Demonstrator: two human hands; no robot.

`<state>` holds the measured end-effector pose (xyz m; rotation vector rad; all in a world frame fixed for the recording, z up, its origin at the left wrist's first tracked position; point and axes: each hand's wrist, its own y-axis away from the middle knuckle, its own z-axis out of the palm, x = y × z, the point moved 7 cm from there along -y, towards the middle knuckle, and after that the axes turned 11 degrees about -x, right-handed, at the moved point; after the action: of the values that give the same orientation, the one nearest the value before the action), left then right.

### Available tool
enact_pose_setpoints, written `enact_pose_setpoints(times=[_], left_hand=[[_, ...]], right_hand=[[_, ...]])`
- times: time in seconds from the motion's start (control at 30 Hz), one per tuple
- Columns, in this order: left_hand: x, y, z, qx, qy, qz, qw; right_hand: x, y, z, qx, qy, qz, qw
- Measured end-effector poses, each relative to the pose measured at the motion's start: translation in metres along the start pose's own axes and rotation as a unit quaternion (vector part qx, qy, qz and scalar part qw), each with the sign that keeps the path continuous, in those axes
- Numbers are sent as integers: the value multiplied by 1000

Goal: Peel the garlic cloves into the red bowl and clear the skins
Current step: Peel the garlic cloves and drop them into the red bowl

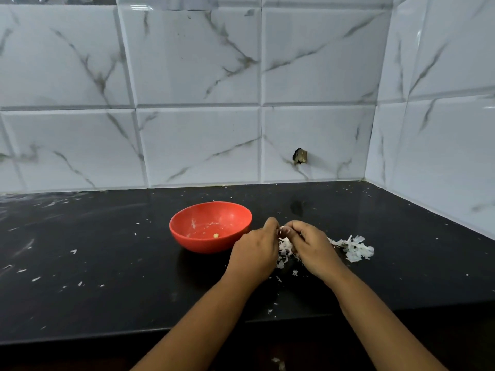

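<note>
Most of what we see is black counter (107,277), backed by a white marble-look tiled wall (198,143) that turns a corner at the right. On the counter, just left of our hands, the red bowl (187,218) stands upright, its inside smeared with pale specks. Our left hand (255,253) and right hand (312,249) meet beside the bowl's right rim, backs up. Both sets of fingers are curled in, and their tips pinch one clove (283,231) between them. Only a small pinkish part of the clove shows, so we cannot tell which way its long axis runs or where its tip points. A heap of white skins (353,247) lies just right of our right hand, and more lie under the gap between the hands. Loose flakes (36,279) dot the counter. One small yellowish bit (216,235) sits in the bowl's bottom.
</note>
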<state>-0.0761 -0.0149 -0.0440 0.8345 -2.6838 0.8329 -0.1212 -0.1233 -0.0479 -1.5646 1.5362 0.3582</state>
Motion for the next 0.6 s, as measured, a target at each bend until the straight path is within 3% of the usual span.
enact_pose_setpoints(times=[0.1,0.33,0.6], left_hand=[[4,1,3,-11,-36,-3,999],[0,1,4,-33,-35,-53,997],[2,3,5,-15,-45,-21,999]], right_hand=[[-6,1,3,1,57,-31,998],[-11,4,13,-30,31,-49,998],[-10,4,14,-36,20,-34,999]])
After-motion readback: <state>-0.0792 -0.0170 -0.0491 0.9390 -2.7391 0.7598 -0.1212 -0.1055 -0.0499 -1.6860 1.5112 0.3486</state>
